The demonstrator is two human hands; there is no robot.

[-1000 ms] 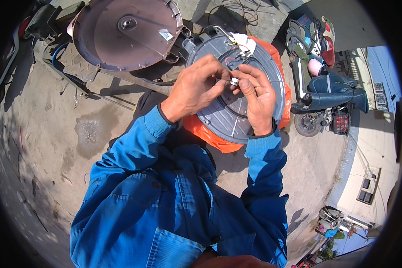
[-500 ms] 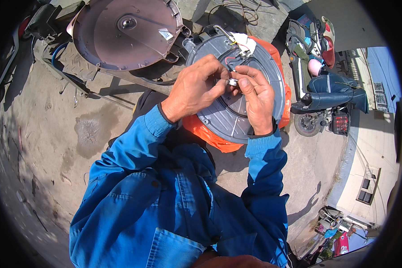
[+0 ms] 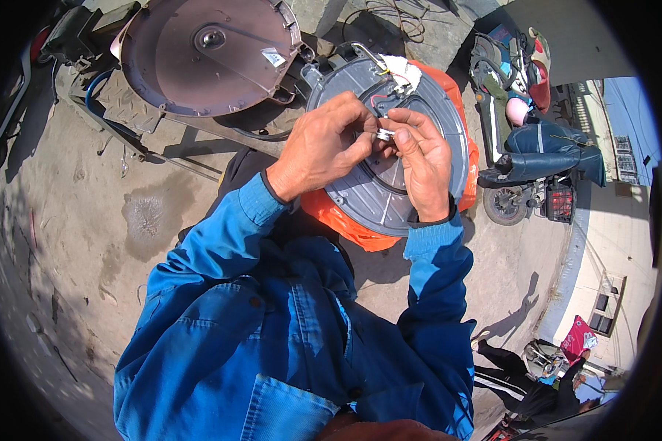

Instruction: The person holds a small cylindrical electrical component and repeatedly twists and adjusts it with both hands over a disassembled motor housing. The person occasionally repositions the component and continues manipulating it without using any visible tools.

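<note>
Both hands meet over a round grey plastic cover (image 3: 449,173) lying on an orange plastic bag (image 3: 349,234). Between their fingertips is a small white part with a shiny band (image 3: 384,135); its exact kind is too small to tell. My left hand (image 3: 324,143) pinches it from one side, thumb and forefinger closed. From the other side my right hand (image 3: 425,162) grips it with thumb and fingers. Just beyond the fingers, a thin red wire (image 3: 377,98) runs over the cover near a white crumpled piece (image 3: 402,71) and a yellow wire.
A large brownish round cover (image 3: 176,66) rests on a metal stand (image 3: 129,110) at the far left. Dark cable (image 3: 412,26) lies on the concrete beyond. To the right stands a scooter with a blue cover (image 3: 548,151). A person in dark clothes (image 3: 522,386) is at the lower right.
A person in dark clothes, with something pinkish-red, has come into view at the lower right. My hands stay nearly in place, the small white part turned slightly between the fingers.
</note>
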